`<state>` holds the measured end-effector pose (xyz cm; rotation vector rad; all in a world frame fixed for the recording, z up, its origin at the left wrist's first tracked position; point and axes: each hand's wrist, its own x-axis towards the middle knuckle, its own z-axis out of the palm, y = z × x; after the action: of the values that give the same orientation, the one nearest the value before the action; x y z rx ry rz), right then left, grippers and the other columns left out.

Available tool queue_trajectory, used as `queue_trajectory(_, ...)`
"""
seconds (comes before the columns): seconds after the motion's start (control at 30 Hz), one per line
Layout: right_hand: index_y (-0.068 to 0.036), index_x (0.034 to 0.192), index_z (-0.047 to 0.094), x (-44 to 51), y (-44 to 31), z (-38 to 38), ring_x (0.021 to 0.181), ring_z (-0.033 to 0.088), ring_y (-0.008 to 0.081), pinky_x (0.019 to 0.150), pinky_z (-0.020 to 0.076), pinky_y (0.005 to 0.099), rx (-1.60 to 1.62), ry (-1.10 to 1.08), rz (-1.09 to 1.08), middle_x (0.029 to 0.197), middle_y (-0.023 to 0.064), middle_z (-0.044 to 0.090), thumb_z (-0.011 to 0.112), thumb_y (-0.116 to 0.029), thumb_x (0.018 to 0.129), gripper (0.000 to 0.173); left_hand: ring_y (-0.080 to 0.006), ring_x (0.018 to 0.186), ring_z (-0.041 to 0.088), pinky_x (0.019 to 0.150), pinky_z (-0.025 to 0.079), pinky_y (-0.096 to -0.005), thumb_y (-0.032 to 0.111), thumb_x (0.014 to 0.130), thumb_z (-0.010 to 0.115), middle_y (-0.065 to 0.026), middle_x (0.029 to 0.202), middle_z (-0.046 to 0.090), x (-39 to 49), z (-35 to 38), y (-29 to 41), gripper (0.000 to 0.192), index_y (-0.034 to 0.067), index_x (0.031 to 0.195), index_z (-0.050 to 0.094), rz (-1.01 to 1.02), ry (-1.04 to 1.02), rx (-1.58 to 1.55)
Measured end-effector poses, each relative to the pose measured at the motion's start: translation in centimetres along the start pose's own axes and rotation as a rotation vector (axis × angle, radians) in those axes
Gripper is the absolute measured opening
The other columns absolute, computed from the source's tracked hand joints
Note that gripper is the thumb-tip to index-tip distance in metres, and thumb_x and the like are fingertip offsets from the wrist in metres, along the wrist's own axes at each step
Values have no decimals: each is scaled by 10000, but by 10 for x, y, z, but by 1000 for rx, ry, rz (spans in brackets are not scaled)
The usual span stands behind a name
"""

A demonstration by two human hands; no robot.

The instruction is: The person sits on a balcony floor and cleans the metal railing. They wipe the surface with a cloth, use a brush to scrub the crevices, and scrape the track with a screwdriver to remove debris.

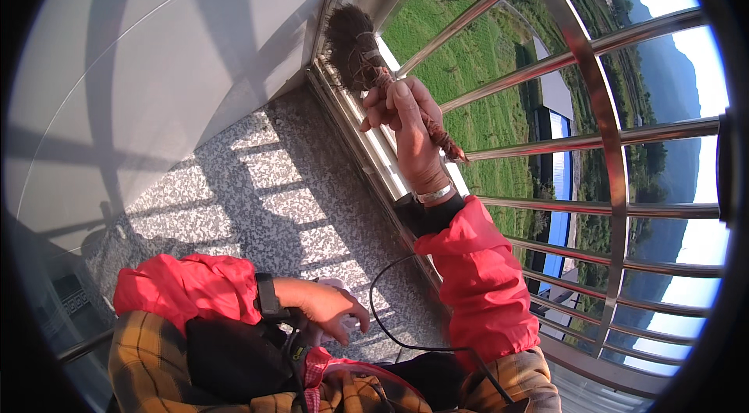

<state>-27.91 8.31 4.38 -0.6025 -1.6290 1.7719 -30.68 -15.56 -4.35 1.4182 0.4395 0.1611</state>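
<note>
My right hand (pixel 411 114) is closed around the wrapped handle of a dark fibre brush (pixel 354 53). The bristle head rests at or near the corner of the window track (pixel 351 103), by the pale wall; whether it touches cannot be told. Out past my wrist sticks the tail end of the reddish-brown handle. Low in front of my body, my left hand (pixel 327 309) hangs with its fingers loosely apart and holds nothing visible. Red sleeve covers are on both forearms, and a black band is around the left wrist.
Curved metal window bars (pixel 614 144) stand at the right, with grass and buildings beyond. A smooth pale panel (pixel 175 44) fills the upper left. Speckled flooring (pixel 281 179) lies below. A black cable (pixel 374 307) loops between my arms.
</note>
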Motion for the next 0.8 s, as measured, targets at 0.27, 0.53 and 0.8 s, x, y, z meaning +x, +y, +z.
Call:
queue_trajectory(0.27, -11, 873, 559, -63, 5, -12, 574, 567, 101, 524, 512, 254, -287, 14, 419, 767, 63, 593, 495, -296, 1036, 335, -311, 901, 656, 765, 513, -408, 276, 828, 760, -164, 1007, 678, -1, 4, -2, 513, 109, 1280, 584, -43, -134, -112)
queue_trajectory(0.53, -21, 854, 508, -65, -25, -37, 634, 552, 111, 623, 526, 283, -171, -108, 173, 901, 114, 614, 496, -258, 1041, 302, -290, 1054, 641, 885, 502, -388, 302, 811, 752, -158, 1151, 668, 22, -2, -10, 511, 144, 1275, 606, -149, -208, -117)
queue_trajectory(0.8, 9, 854, 525, -182, -11, -13, 680, 507, 263, 605, 408, 362, -690, -106, 322, 732, 126, 466, 552, -28, 969, 123, -343, 1051, 630, 888, 480, -420, 370, 785, 771, -166, 1112, 677, 42, 28, -31, 567, 134, 1269, 594, 7, -349, 4)
